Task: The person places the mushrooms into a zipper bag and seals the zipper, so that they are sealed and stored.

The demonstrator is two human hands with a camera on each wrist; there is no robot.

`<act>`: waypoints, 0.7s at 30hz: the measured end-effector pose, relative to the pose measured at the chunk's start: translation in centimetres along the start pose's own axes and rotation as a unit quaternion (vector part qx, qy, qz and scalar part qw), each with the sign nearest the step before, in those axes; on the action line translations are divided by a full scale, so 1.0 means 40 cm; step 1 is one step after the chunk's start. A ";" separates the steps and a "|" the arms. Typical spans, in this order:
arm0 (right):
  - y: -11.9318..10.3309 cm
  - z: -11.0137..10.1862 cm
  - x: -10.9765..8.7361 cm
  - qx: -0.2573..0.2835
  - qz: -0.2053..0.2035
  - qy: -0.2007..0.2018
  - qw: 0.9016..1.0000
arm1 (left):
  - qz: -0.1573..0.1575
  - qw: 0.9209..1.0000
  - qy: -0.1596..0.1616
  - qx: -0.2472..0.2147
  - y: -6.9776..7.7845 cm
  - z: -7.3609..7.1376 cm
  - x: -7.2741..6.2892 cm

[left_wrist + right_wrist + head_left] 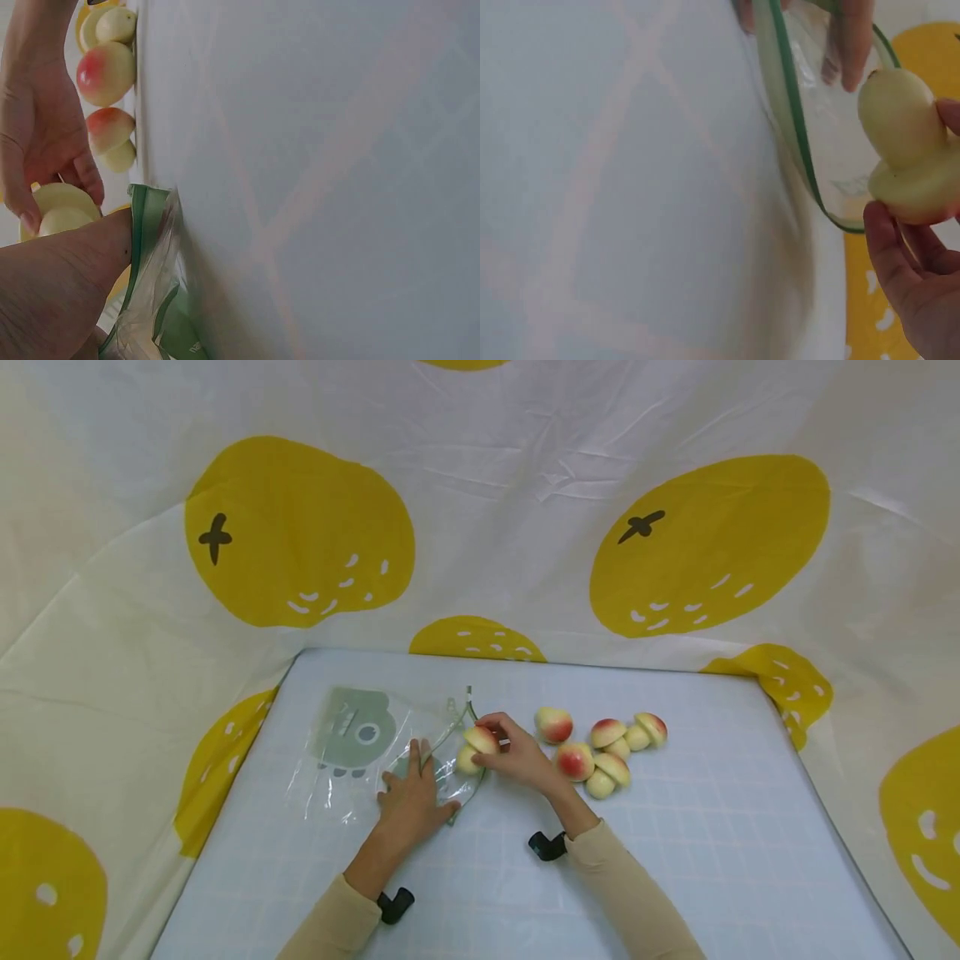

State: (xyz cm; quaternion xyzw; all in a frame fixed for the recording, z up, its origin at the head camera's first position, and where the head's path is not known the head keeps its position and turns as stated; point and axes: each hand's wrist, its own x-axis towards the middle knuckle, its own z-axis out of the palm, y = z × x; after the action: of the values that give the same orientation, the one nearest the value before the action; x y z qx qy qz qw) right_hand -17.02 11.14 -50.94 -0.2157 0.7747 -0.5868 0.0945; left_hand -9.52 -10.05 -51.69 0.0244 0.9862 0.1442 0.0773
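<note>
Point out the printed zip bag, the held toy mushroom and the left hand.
Zip bag (367, 734): head view, its printed eye.
Held toy mushroom (906, 135): right wrist view, its stem.
Left hand (414, 800): head view, its back.

Muted, diffuse light in all three views; the source lay out of sight.
Head view was evenly lit and the clearest; white glints dotted the clear bag (352, 727), and a pale sheen caught the creased backdrop (510, 527). Wrist views ran dimmer and greyer, the line pattern of the tabletop (630, 187) smeared soft. Left wrist: a highlight sat on a red-blushed ball (106, 73). Right wrist: a blurry-edged shadow fell near the bag's rim (792, 90).
</note>
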 end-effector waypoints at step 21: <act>0.013 0.061 0.034 -0.154 -0.026 0.026 0.987 | -0.006 1.000 -0.012 0.008 0.006 -0.005 -0.003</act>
State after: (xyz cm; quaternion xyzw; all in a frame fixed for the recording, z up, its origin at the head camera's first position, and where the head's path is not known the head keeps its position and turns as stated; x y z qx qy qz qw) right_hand -17.38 8.54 -52.00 -0.2325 0.8520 -0.4684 0.0246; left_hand -9.44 -9.88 -51.43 0.0213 0.9865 0.1351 0.0899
